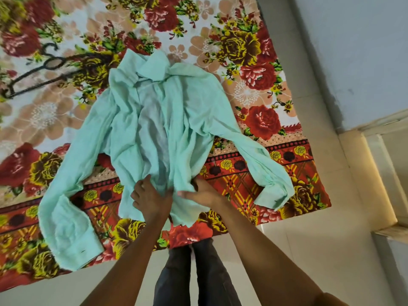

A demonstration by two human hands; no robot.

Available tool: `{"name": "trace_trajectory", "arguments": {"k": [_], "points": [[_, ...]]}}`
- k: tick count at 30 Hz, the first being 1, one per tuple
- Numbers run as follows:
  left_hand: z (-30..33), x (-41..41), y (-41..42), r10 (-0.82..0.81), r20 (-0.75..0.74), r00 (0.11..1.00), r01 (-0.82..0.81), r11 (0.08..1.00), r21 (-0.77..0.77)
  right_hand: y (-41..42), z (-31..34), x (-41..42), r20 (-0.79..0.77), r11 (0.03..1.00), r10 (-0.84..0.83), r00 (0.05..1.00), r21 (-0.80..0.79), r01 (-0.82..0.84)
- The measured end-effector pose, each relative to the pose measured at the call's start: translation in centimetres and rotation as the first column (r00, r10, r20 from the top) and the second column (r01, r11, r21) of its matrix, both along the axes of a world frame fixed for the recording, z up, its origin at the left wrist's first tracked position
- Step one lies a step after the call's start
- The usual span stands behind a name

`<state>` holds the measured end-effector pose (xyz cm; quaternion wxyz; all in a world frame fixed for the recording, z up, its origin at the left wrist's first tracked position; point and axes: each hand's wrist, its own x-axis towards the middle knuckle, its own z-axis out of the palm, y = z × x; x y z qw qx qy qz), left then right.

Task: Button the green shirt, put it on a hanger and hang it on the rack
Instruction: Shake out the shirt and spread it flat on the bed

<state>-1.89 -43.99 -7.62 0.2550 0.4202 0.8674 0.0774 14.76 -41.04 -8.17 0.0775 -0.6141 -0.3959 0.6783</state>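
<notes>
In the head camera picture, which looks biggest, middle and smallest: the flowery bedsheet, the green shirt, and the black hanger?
1. The flowery bedsheet, biggest; it spreads out under everything.
2. The green shirt, lying on the bedsheet.
3. The black hanger, smallest; it lies farther from the camera, so it may look a bit smaller than it is.

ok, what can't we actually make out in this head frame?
- Buttons and buttonholes on the green shirt: too small and blurred in the head view.
- Fingertips of the left hand and right hand: tucked into the hem folds.
- Hanger: motion-blurred, its far arm lost against the floral sheet.
- Rack: not in view.
</notes>
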Motion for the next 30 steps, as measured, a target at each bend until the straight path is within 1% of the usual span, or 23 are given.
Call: {"name": "trace_trajectory", "arguments": {"k": [1, 2, 4, 5, 6, 8, 9, 10, 11, 12, 13, 14, 15, 17, 18, 19, 20, 21, 22, 24, 27, 28, 30], "points": [[0.3, -0.5, -0.3, 0.023, 0.002, 1.000, -0.023, 0.999, -0.029, -0.5, 0.0, 0.0, 0.057, 1.000, 0.013, 0.998, 0.020, -0.014], [0.3, -1.0, -0.6, 0.049, 0.017, 0.999, -0.048, 0.998, -0.040, -0.8, -0.1, 0.2, 0.103, 0.998, -0.052, 0.993, 0.038, 0.048], [0.3, -2.3, -1.4, 0.086, 0.115, 0.990, -0.083, 0.996, -0.026, -1.5, 0.0, 0.5, 0.189, 0.959, -0.284, 0.940, 0.071, 0.275], [0.2, -2.8, -1.7, 0.090, 0.183, 0.979, -0.089, 0.996, -0.015, -1.6, 0.0, 0.9, 0.228, 0.938, -0.347, 0.910, 0.073, 0.339], [0.4, -3.4, -2.2, 0.095, 0.233, 0.968, -0.094, 0.995, -0.013, -1.9, 0.3, 0.9, 0.269, 0.944, -0.330, 0.905, 0.069, 0.324], [0.8, -4.2, -2.8, 0.092, 0.290, 0.952, -0.093, 0.996, -0.011, -2.5, 0.9, 0.7, 0.377, 0.984, -0.181, 0.909, 0.072, 0.166], [1.1, -4.3, -2.9, 0.088, 0.324, 0.942, -0.093, 0.996, 0.000, -2.8, 1.4, 0.5, 0.478, 0.989, -0.127, 0.869, 0.128, 0.074], [1.4, -4.3, -3.1, 0.082, 0.368, 0.926, -0.093, 0.996, 0.013, -3.2, 1.8, 0.4, 0.595, 0.973, -0.127, 0.794, 0.230, -0.017], [1.7, -4.4, -3.5, 0.071, 0.406, 0.911, -0.091, 0.995, 0.029, -3.9, 2.1, -0.1, 0.690, 0.922, -0.168, 0.704, 0.362, -0.136], [2.0, -4.3, -3.8, 0.056, 0.436, 0.898, -0.087, 0.995, 0.052, -4.3, 2.5, -0.6, 0.739, 0.837, -0.202, 0.642, 0.471, -0.279], [2.2, -4.2, -4.2, 0.046, 0.454, 0.890, -0.092, 0.993, 0.079, -4.8, 2.7, -1.4, 0.748, 0.740, -0.207, 0.631, 0.541, -0.399], [2.4, -4.4, -4.6, 0.049, 0.464, 0.884, -0.109, 0.989, 0.102, -5.1, 2.8, -2.4, 0.738, 0.668, -0.151, 0.657, 0.567, -0.483], [2.4, -4.4, -5.0, 0.059, 0.469, 0.881, -0.129, 0.984, 0.119, -5.4, 2.6, -3.4, 0.721, 0.650, -0.050, 0.691, 0.549, -0.525], [2.0, -4.3, -6.0, 0.041, 0.485, 0.873, -0.120, 0.984, 0.133, -6.0, 2.0, -5.2, 0.708, 0.709, 0.138, 0.692, 0.417, -0.568], [1.7, -4.3, -6.7, -0.021, 0.492, 0.870, -0.052, 0.989, 0.135, -6.3, 1.5, -5.7, 0.712, 0.743, 0.193, 0.675, 0.344, -0.574], [1.4, -4.1, -7.1, -0.121, 0.491, 0.863, 0.061, 0.989, 0.137, -6.4, 1.1, -5.7, 0.719, 0.776, 0.207, 0.664, 0.292, -0.559], [1.3, -4.1, -7.6, -0.217, 0.492, 0.843, 0.176, 0.976, 0.129, -6.6, 0.8, -5.6, 0.722, 0.805, 0.191, 0.665, 0.272, -0.527], [1.1, -4.5, -8.2, -0.273, 0.493, 0.826, 0.245, 0.962, 0.122, -7.0, 0.6, -5.6, 0.720, 0.831, 0.138, 0.680, 0.289, -0.475], [1.0, -4.8, -8.6, -0.274, 0.496, 0.824, 0.248, 0.961, 0.120, -7.4, 0.6, -5.5, 0.707, 0.848, 0.058, 0.705, 0.338, -0.408], [0.9, -5.7, -9.3, -0.181, 0.480, 0.859, 0.123, 0.981, 0.149, -8.4, 0.9, -5.3, 0.693, 0.833, -0.086, 0.715, 0.444, -0.330], [0.8, -6.9, -10.0, -0.025, 0.389, 0.921, -0.053, 0.980, 0.190, -10.1, 1.2, -4.9, 0.734, 0.794, -0.154, 0.662, 0.491, -0.359], [0.6, -7.4, -9.9, 0.007, 0.336, 0.942, -0.076, 0.978, 0.194, -10.5, 1.3, -4.8, 0.751, 0.791, -0.182, 0.635, 0.496, -0.359], [0.0, -8.4, -9.1, 0.021, 0.183, 0.983, -0.055, 0.981, 0.188, -10.8, 1.8, -5.1, 0.770, 0.802, -0.261, 0.583, 0.509, -0.313]]}}
